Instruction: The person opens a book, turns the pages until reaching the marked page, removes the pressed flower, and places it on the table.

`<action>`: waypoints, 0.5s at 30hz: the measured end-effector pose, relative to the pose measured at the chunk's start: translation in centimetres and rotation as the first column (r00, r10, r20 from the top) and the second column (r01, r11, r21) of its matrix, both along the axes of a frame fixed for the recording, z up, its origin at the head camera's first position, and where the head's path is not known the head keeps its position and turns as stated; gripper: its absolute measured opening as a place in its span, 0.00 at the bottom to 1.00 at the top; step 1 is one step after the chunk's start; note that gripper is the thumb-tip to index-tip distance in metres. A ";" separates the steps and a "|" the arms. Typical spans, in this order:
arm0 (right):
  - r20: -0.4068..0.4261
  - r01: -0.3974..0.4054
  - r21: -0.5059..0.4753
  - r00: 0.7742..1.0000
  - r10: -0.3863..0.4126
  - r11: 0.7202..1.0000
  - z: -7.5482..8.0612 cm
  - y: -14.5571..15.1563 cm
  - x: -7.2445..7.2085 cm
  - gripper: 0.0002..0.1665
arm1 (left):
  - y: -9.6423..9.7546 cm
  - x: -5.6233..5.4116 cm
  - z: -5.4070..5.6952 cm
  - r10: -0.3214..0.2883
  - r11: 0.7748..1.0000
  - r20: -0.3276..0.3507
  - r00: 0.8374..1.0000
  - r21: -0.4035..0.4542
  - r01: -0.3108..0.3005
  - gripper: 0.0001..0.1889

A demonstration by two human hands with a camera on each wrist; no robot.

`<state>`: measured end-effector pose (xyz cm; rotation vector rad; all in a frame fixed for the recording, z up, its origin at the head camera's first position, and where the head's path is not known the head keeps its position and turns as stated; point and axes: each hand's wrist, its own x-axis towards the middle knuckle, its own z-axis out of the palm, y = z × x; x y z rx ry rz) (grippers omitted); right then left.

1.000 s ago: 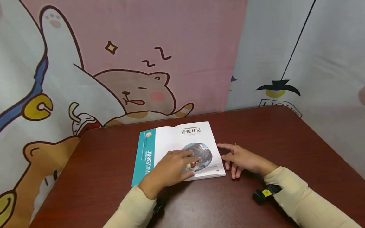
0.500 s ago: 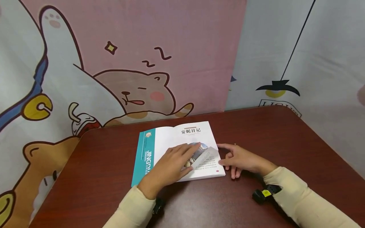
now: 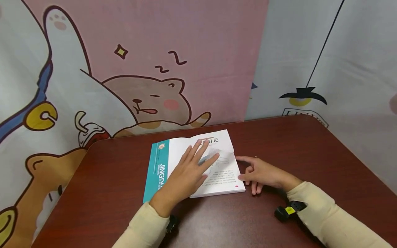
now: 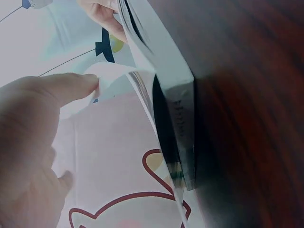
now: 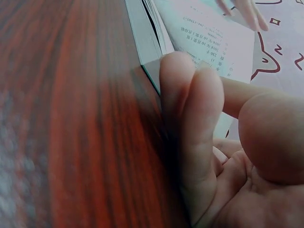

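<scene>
The book (image 3: 221, 177) lies open on the worktop (image 3: 297, 148), with the teal cover flap (image 3: 151, 182) showing at its left side. The left hand (image 3: 187, 172) is wide: its fingers are spread and rather straight above the middle of the book, and in its wrist view one tip, which I take for the thumb, meets a curled leaf (image 4: 111, 73). Whether it pinches this leaf I cannot tell. The right hand (image 3: 263, 172) is at the right edge of the book, index finger extended and thumb at the paper edge, the other fingers loosely bent (it seems to steady more than to grip). To turn this leaf well, in my judgement, the left hand should guide it leftward in a low, smooth arc, so the paper does not crease near the binding. The right hand should press only lightly, on the pages beneath; otherwise a second leaf may rise too. If the book slides, a little more pressure at right is better than a faster pull.
</scene>
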<state>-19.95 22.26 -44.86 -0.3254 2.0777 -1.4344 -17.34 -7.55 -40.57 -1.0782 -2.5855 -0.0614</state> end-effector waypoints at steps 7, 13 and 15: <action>0.005 -0.002 0.003 1.000 0.002 1.000 0.0 -0.1 0.0 0.50 | 0.0 0.0 -0.1 -0.044 0.998 -0.023 0.999 -0.052 0.043 0.30; -0.004 -0.006 0.007 1.000 0.006 1.000 0.0 0.0 0.0 0.50 | -0.1 0.0 -0.2 -0.054 0.994 -0.011 0.998 -0.096 0.053 0.25; -0.006 -0.007 0.008 1.000 0.007 1.000 0.0 0.0 -0.1 0.50 | -0.1 0.0 -0.3 -0.051 0.993 0.004 0.999 -0.106 0.051 0.24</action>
